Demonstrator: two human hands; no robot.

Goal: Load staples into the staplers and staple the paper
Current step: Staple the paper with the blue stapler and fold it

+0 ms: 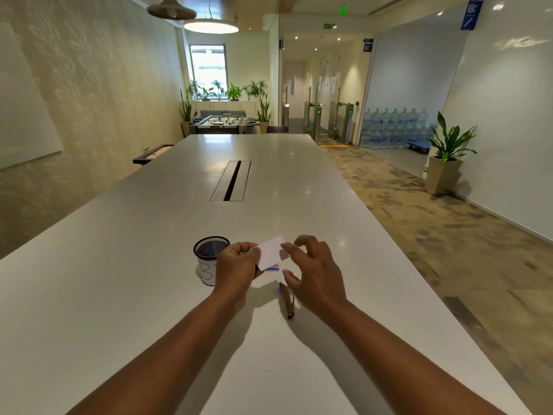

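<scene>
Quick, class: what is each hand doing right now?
Left hand: holds the small box.
Right hand: open, fingers at the box.

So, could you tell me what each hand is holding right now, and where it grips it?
The left hand pinches the small white staple box at its left end. The right hand holds nothing, its fingers spread beside the box.

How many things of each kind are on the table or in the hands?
Mesh cup: 1
Stapler: 1, lying on the table
Small white box: 1, held in the left hand
Total: 3
The right hand holds nothing.
</scene>
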